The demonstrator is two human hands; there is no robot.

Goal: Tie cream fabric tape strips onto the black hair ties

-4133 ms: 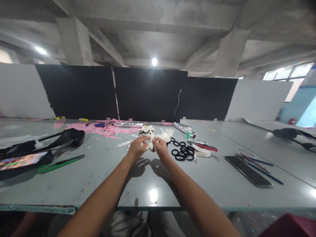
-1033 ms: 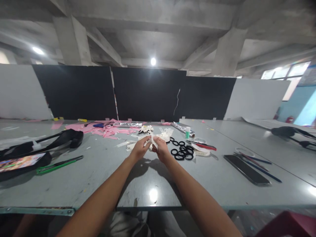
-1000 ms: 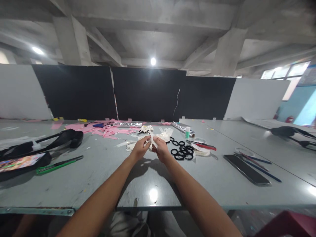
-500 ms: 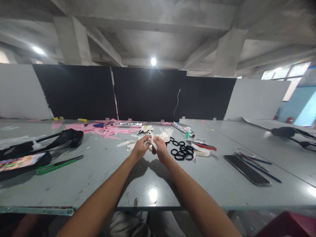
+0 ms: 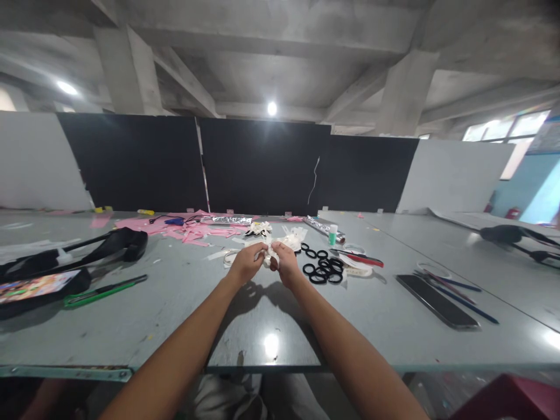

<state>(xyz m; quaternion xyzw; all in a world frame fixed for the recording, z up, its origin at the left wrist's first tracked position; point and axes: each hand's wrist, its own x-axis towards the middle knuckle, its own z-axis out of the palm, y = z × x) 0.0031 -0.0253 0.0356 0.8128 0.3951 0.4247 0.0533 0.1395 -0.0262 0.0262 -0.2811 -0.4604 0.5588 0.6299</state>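
Over the middle of the table, my left hand (image 5: 247,262) and my right hand (image 5: 287,263) meet on a small white paper piece (image 5: 268,257) with folded, petal-like edges. Both hands are closed, thumbs and fingers pinching it from either side. Part of the piece is hidden behind the fingers. Just beyond lie a white ruffled paper flower with a dark base (image 5: 259,228) and a heap of white paper pieces (image 5: 294,237). Several black rings (image 5: 322,269) are close to the right of my right hand.
Pink paper strips (image 5: 192,233) and a foil roll (image 5: 231,221) lie at the back. Rightward are a glue stick (image 5: 333,234), red-handled scissors (image 5: 363,259) and a dark phone (image 5: 437,300). A green cutter knife (image 5: 105,290) lies left. Black panels (image 5: 262,166) stand behind.
My fingers have shifted slightly on the white paper piece, and more of its folded white edges shows between my hands. The things on the table have not moved.
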